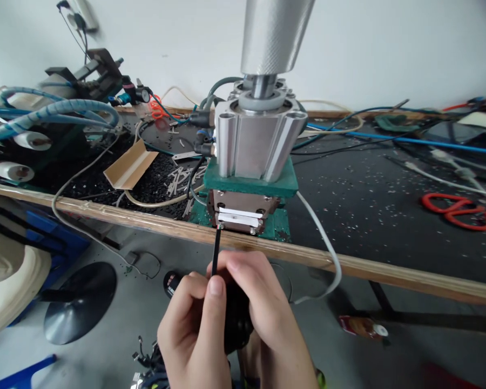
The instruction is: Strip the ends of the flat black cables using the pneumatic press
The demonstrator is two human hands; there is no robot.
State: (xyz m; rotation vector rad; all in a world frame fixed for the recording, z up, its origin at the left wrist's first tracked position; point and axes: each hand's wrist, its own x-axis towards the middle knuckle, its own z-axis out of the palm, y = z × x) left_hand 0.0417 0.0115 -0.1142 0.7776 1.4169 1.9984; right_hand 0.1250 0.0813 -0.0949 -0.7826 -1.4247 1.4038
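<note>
Both hands meet at the bottom centre, just below the bench edge. My left hand [194, 329] pinches a thin black wire [215, 251] between thumb and fingers. My right hand [263, 313] closes around the same wire and a dark bundle [237, 321] beneath it. The wire points up, and its tip touches the slot of a small metal die block [241, 213]. Above the block, a silver pneumatic cylinder [253, 143] sits on a green plate [249, 183].
A wooden bench edge [368, 267] runs across the view. On the black bench top lie red scissors [457, 210], a folded cardboard piece [129, 165], cut wire bits [180, 181], blue hoses [52, 113] and cables. Below left stands a round black stool base [81, 308].
</note>
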